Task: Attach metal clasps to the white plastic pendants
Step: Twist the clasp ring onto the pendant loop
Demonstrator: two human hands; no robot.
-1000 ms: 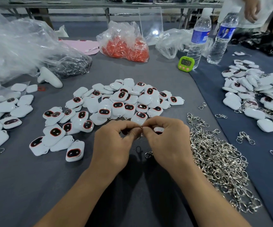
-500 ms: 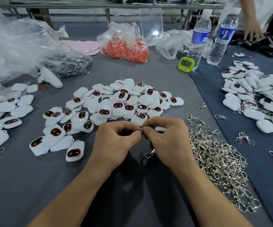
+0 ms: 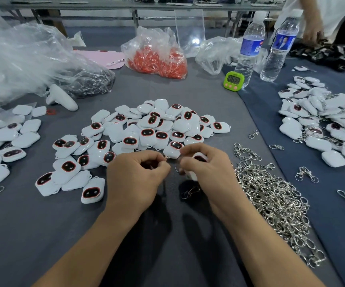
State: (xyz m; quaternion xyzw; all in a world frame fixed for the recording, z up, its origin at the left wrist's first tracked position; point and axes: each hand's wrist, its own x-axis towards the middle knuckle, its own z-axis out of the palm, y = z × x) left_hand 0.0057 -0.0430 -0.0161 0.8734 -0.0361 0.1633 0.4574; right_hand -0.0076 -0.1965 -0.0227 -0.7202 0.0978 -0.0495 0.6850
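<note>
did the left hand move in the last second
Yes, slightly left: against the timer, the left hand has drawn off the right hand and its pendant, opening a gap.

Timer: small green square digital timer [image 3: 233,80], on grey cloth [image 3: 188,96].
Bottles: two clear blue-labelled plastic water bottles [image 3: 250,44] [image 3: 279,46], just right of timer.
Bag: clear plastic bag of red-orange pieces [image 3: 157,56], left of timer.

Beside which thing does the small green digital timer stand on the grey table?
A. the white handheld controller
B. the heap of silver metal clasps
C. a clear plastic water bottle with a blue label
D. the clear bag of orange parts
C: the small green digital timer stands at the foot of the clear plastic water bottle with a blue label, apart from the other three things.
</note>
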